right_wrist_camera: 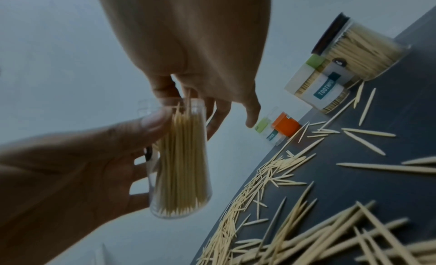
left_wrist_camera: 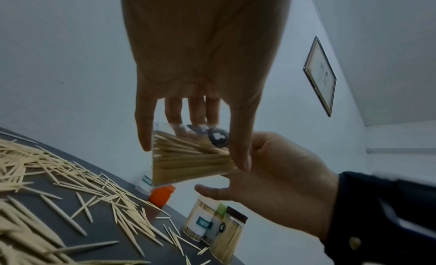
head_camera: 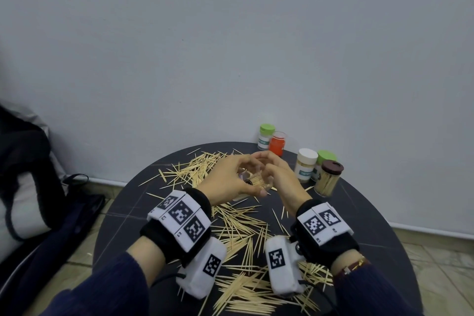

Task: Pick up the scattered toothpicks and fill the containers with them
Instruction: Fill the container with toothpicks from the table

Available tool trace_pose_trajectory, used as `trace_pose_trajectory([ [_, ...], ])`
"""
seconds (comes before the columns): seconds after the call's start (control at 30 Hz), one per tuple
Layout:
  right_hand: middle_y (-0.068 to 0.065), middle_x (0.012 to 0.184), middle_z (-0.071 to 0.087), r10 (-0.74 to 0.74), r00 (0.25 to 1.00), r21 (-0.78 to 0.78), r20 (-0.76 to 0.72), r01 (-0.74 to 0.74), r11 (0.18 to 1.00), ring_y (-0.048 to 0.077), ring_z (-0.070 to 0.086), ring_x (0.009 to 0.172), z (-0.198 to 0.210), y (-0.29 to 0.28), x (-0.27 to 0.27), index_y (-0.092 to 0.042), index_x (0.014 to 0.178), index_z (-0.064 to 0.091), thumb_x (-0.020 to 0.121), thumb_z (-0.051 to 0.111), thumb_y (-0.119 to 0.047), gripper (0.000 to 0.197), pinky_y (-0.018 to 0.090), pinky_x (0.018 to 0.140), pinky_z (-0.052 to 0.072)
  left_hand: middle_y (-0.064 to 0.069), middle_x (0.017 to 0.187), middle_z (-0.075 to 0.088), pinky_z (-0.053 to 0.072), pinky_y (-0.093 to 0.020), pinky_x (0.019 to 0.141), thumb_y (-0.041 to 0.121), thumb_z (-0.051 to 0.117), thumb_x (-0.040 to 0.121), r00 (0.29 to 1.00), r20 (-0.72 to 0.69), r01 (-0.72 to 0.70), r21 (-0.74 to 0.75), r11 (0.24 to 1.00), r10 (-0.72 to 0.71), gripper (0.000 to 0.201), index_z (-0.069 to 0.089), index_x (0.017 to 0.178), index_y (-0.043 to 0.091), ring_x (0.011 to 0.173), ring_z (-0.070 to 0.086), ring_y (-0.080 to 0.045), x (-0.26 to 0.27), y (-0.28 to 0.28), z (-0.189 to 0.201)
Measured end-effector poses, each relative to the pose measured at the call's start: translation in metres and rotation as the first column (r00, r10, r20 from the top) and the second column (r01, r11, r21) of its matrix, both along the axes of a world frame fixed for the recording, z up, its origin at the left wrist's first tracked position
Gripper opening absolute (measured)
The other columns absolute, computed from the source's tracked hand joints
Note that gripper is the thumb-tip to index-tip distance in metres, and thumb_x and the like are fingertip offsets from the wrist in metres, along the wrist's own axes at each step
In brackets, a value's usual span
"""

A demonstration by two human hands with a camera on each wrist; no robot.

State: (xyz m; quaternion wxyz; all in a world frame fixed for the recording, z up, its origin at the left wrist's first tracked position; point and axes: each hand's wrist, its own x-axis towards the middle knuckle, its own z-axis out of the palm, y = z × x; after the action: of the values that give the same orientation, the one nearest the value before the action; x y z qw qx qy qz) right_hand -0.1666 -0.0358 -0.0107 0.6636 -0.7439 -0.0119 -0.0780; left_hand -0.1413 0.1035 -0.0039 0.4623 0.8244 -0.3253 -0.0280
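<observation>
Above table (head_camera: 379, 215), left hand (head_camera: 230, 177) grips jar (right_wrist_camera: 181, 157).

White-lidded container (head_camera: 306, 165) label reads "TOOTHPICK", green-lidded container (head_camera: 265, 136) label likewise

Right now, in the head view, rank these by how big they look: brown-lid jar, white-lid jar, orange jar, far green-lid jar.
1. Brown-lid jar, largest, though nearest the camera.
2. White-lid jar, slightly smaller.
3. Orange jar and far green-lid jar: alike, partly overlapping, farthest back; I won't rank them.
</observation>
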Motion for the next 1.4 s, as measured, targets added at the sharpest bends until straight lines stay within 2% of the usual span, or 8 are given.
trace_pose_trajectory([
  [0.3,0.007,0.103,0.063,-0.029,0.999,0.091,0.042,0.025,0.996,0.021,0.057,0.102,-0.001,-0.007,0.003,-0.014,0.088,0.057,0.077,0.040,0.018,0.038,0.030,0.080,0.049,0.015,0.098,0.061,0.038,0.001,0.066,0.022,0.083,0.066,1.000,-0.024,0.011,-0.008,1.000,-0.011,0.046,0.064,0.108,0.023,0.085,0.051,0.013,0.005,0.005,0.000],
  [0.6,0.001,0.100,0.065,-0.065,0.983,-0.155,0.172,0.092,0.984,0.014,0.061,0.100,-0.004,-0.014,0.002,-0.019,0.084,0.058,0.078,0.059,0.011,0.031,0.035,0.093,0.045,0.010,0.107,0.063,0.037,-0.014,0.067,0.026,0.082,0.068,0.998,-0.061,-0.012,0.016,1.000,0.013,0.046,0.062,0.110,0.026,0.100,0.056,-0.007,0.013,0.009,-0.001],
  [0.73,0.004,0.098,0.065,-0.068,0.982,-0.126,0.176,0.091,0.988,0.008,0.060,0.092,-0.002,-0.016,0.002,-0.016,0.082,0.058,0.081,0.052,0.014,0.031,0.016,0.082,0.048,0.009,0.108,0.064,0.040,-0.017,0.072,0.027,0.082,0.068,0.997,-0.080,-0.018,0.004,1.000,0.018,0.048,0.063,0.112,0.023,0.104,0.058,-0.011,0.015,0.010,-0.001],
  [0.83,0.004,0.098,0.064,-0.103,0.989,-0.209,0.103,0.123,0.970,0.011,0.058,0.093,-0.007,-0.019,0.007,-0.016,0.086,0.058,0.086,0.050,0.008,0.026,0.014,0.080,0.045,0.010,0.110,0.063,0.038,-0.016,0.069,0.028,0.082,0.068,0.996,-0.086,-0.032,0.009,0.999,0.033,0.051,0.062,0.115,0.023,0.104,0.056,-0.010,0.016,0.016,0.000],
  [0.93,0.002,0.106,0.060,-0.055,0.986,-0.521,-0.158,-0.036,0.853,0.013,0.056,0.099,-0.013,-0.020,0.012,-0.014,0.104,0.057,0.090,0.054,-0.004,0.017,0.022,0.089,0.044,0.010,0.109,0.062,0.039,-0.017,0.069,0.027,0.082,0.068,0.994,-0.093,-0.050,-0.002,0.999,0.050,0.050,0.062,0.114,0.025,0.104,0.056,-0.011,0.018,0.025,0.001],
  [1.07,0.004,0.134,0.049,-0.011,0.863,-0.732,-0.505,-0.422,0.534,0.019,0.046,0.124,-0.019,-0.004,0.009,-0.014,0.133,0.043,0.089,0.060,-0.015,0.048,0.030,0.103,0.037,0.010,0.111,0.062,0.042,-0.027,0.076,0.028,0.082,0.068,0.990,-0.107,-0.090,0.005,0.996,0.090,0.050,0.062,0.114,0.026,0.106,0.055,-0.011,0.020,0.040,0.003],
  [1.23,0.005,0.143,0.039,0.037,0.856,-0.805,-0.516,-0.500,0.320,0.019,0.038,0.131,-0.021,0.023,0.006,-0.014,0.142,0.034,0.089,0.061,-0.017,0.060,0.028,0.106,0.032,0.011,0.108,0.061,0.045,-0.024,0.074,0.026,0.082,0.067,0.986,-0.121,-0.114,0.006,0.993,0.114,0.051,0.062,0.114,0.024,0.102,0.055,-0.008,0.022,0.060,0.003],
  [1.4,0.004,0.140,0.037,0.099,0.858,-0.824,-0.504,-0.512,0.243,0.020,0.042,0.127,-0.022,0.035,0.007,-0.015,0.142,0.034,0.087,0.063,-0.018,0.062,0.032,0.107,0.037,0.009,0.106,0.063,0.045,-0.026,0.077,0.025,0.083,0.066,0.980,-0.128,-0.150,0.001,0.989,0.149,0.051,0.062,0.113,0.023,0.104,0.057,-0.012,0.028,0.072,0.003],
])
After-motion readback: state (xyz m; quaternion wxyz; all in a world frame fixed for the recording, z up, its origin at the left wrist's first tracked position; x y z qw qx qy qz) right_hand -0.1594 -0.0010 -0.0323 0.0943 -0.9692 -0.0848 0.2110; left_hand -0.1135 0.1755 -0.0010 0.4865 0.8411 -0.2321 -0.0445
